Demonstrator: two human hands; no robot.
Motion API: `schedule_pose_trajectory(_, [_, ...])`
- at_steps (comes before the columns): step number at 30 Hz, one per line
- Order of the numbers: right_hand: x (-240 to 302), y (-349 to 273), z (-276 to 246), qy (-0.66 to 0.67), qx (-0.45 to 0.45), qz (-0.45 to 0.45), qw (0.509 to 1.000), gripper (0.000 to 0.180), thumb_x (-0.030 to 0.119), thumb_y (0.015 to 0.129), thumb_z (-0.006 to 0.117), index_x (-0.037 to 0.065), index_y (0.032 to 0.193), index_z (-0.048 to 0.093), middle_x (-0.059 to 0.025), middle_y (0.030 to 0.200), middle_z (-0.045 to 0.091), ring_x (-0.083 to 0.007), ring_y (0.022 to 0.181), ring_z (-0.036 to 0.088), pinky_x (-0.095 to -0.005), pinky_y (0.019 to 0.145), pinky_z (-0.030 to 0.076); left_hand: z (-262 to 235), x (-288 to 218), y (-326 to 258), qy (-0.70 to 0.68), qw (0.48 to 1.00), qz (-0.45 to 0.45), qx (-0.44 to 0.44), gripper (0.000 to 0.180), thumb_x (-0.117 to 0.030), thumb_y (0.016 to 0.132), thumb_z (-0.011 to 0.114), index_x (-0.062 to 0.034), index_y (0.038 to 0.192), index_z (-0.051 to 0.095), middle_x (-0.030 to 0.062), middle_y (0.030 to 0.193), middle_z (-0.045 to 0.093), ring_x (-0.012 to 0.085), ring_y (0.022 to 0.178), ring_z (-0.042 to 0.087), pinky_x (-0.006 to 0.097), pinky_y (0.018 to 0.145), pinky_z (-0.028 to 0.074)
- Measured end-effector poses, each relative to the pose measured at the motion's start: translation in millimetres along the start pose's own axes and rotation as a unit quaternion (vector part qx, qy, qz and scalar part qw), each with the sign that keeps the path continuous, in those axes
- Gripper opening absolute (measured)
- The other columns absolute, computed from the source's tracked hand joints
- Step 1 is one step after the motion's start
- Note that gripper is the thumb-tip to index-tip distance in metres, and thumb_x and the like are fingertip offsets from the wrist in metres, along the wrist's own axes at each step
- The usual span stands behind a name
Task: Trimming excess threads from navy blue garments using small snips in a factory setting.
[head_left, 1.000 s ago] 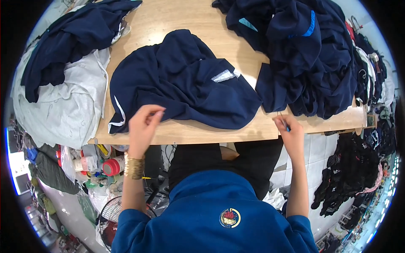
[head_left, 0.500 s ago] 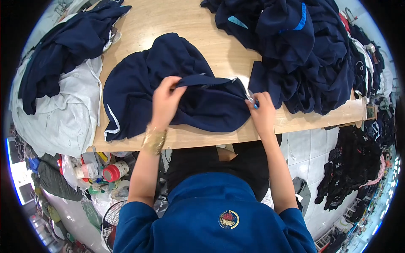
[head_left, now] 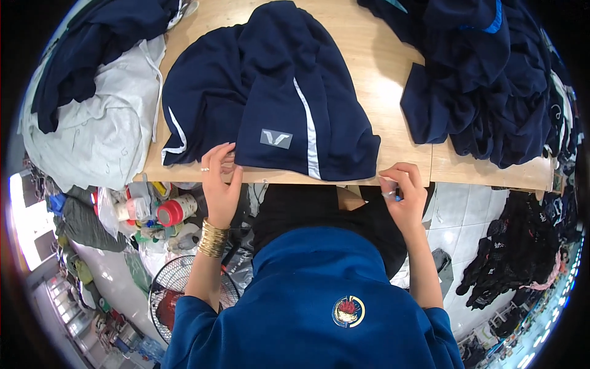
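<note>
Grey rectangular label (head_left: 276,138) w/ white mark, sewn on navy garment (head_left: 270,92), near edge of table (head_left: 381,92), just right of left hand (head_left: 220,181). Red-capped bottle (head_left: 175,211) below table, left. No signs/screens.

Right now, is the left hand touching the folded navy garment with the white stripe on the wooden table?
Touching. The head view shows the left hand with fingertips on the near edge of the navy garment.

Navy garment (head_left: 270,98) looks like smooth matt knit cloth with a grey patch (head_left: 276,138); table (head_left: 381,92) is pale, smooth wood.
</note>
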State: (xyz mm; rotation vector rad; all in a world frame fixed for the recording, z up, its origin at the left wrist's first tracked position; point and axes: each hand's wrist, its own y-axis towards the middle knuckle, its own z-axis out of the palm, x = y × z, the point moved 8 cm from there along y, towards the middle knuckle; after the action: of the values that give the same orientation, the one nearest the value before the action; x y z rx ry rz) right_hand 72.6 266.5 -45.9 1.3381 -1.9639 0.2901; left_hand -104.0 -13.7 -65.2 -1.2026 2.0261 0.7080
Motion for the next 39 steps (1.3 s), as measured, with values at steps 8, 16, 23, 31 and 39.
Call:
schedule_pose_trajectory(8, [28.1, -13.1, 45.6, -0.018, 0.082, -0.105, 0.991, 0.044, -0.004, 0.057, 0.065, 0.014, 0.098, 0.062, -0.0023, 0.103, 0.054, -0.0168, 0.069, 0.061, -0.0263, 0.055, 0.049, 1.6, 20.3, -29.4, -0.068, 0.994, -0.072, -0.040, 0.046, -0.002, 0.077, 0.063, -0.0056, 0.119, 0.047, 0.0109, 0.120, 0.045, 0.0152, 0.093, 0.051, 0.027, 0.075, 0.043])
schedule_pose_trajectory(16, [24.4, -5.0, 65.8, -0.053, 0.137, -0.115, 0.982, 0.038, -0.003, 0.064, 0.061, 0.012, 0.099, 0.059, -0.0024, 0.093, 0.057, -0.0213, 0.064, 0.060, -0.0297, 0.056, 0.049, 13.4, -20.4, 4.8, 0.192, 0.975, 0.112, 0.016, 0.023, -0.003, 0.076, 0.059, -0.0065, 0.098, 0.061, 0.0113, 0.116, 0.051, 0.0279, 0.112, 0.042, 0.037, 0.092, 0.035])
schedule_pose_trajectory(23, [-9.4, 62.2, 13.9, 0.158, -0.009, 0.128, 0.979, 0.012, 0.014, 0.085, 0.060, 0.003, 0.088, 0.058, -0.0045, 0.067, 0.053, -0.0081, 0.060, 0.042, -0.0226, 0.056, 0.038, 18.1, -3.9, 50.8, -0.188, 0.979, -0.062, 0.046, 0.015, -0.014, 0.086, 0.061, 0.0008, 0.085, 0.059, -0.0028, 0.068, 0.051, 0.0027, 0.062, 0.043, 0.017, 0.057, 0.036])
schedule_pose_trajectory(31, [-2.9, 98.2, 12.5, -0.001, -0.084, 0.057, 0.995, 0.017, 0.015, 0.080, 0.064, 0.002, 0.092, 0.061, -0.0096, 0.079, 0.060, -0.0276, 0.071, 0.058, -0.0284, 0.066, 0.045, 8.6, -37.7, 89.6, -0.007, 0.992, 0.120, -0.031, 0.018, -0.009, 0.080, 0.062, -0.0033, 0.097, 0.060, 0.0075, 0.086, 0.058, 0.0166, 0.076, 0.055, 0.027, 0.070, 0.045])
schedule_pose_trajectory(39, [33.5, 50.9, 14.6, 0.037, 0.010, -0.010, 0.999, 0.033, -0.002, 0.069, 0.066, 0.009, 0.100, 0.062, -0.0064, 0.099, 0.057, -0.0205, 0.073, 0.060, -0.0291, 0.061, 0.048, -10.5, -59.8, 46.9, 0.094, 0.982, 0.164, -0.012, 0.041, 0.002, 0.068, 0.060, -0.0111, 0.107, 0.060, 0.0074, 0.114, 0.054, 0.0269, 0.106, 0.047, 0.036, 0.091, 0.037])
